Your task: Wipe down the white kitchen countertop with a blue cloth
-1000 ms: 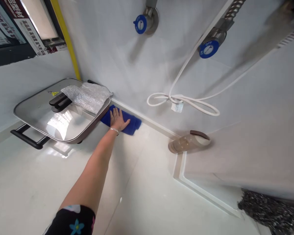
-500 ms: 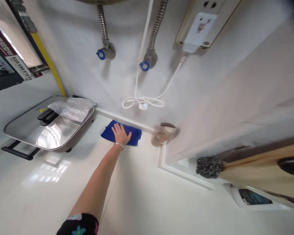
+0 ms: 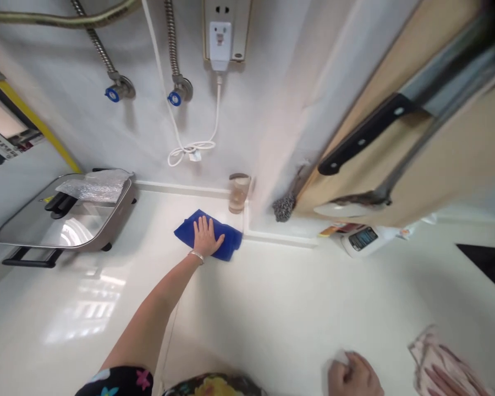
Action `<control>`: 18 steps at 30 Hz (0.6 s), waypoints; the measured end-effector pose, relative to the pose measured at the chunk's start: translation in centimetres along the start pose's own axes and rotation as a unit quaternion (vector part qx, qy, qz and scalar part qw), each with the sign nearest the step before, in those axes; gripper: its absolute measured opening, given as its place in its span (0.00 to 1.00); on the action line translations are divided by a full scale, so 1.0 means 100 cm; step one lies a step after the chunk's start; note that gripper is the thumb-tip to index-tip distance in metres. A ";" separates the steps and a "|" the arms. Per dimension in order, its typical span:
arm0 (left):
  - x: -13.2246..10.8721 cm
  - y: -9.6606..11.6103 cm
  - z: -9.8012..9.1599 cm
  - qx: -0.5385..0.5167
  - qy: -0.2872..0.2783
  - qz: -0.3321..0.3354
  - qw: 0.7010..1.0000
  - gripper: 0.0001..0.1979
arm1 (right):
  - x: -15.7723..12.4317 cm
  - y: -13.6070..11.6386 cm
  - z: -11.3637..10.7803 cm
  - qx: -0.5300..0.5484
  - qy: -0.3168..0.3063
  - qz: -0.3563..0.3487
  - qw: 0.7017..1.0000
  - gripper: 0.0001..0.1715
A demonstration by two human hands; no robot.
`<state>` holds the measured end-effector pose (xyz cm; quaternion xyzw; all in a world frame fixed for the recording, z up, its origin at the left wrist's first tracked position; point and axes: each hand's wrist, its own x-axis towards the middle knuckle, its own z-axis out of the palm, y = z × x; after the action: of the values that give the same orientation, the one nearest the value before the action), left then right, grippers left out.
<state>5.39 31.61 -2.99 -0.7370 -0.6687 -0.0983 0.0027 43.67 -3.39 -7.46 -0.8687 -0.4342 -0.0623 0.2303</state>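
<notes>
My left hand (image 3: 206, 237) lies flat with fingers spread on a blue cloth (image 3: 185, 231), pressing it to the white countertop (image 3: 272, 308). Near the bottom edge, my right hand (image 3: 357, 377) is closed with its fingers curled. A small pale patch shows between its thumb and fingers; I cannot make out what it is. A brownish see-through jug or cup (image 3: 238, 195) stands against the wall, just beyond the cloth. To the right of my right hand lies a crumpled pink patterned cloth (image 3: 445, 366).
An electric pan (image 3: 33, 225) with a glass lid and bubble wrap sits at left. A wooden board (image 3: 449, 165), a knife (image 3: 367, 129), a long-handled utensil (image 3: 412, 154) and a scrubber (image 3: 284, 208) are at right. A white bottle (image 3: 365, 242) stands below them. A white cord (image 3: 193, 148) hangs from the wall.
The view has swung to the right. My left hand and the blue cloth have shifted away from the wall edge. My right hand and the pink cloth have come into view.
</notes>
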 end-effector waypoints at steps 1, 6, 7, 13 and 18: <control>-0.012 0.009 0.000 0.002 -0.003 0.013 1.000 0.44 | 0.001 -0.002 -0.001 -0.003 0.010 -0.004 1.000 0.27; -0.075 0.065 0.004 -0.017 -0.001 0.094 0.995 0.44 | 0.005 -0.013 -0.004 -0.008 0.044 -0.006 0.999 0.21; -0.088 0.078 0.006 -0.025 -0.001 0.111 0.994 0.44 | 0.005 -0.014 -0.004 -0.004 0.050 -0.003 0.999 0.20; -0.167 0.147 0.008 -0.074 -0.028 0.211 0.974 0.45 | 0.005 -0.011 0.000 0.036 0.097 -0.013 0.995 0.18; -0.221 0.149 -0.002 -0.099 -0.063 0.287 0.951 0.46 | 0.004 0.003 0.006 0.063 0.122 -0.022 0.990 0.19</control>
<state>18.14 8.23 -4.23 -0.8990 -0.4147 -0.1124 -0.0848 44.08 -2.98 -8.02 -0.8283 -0.4250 -0.1457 0.3347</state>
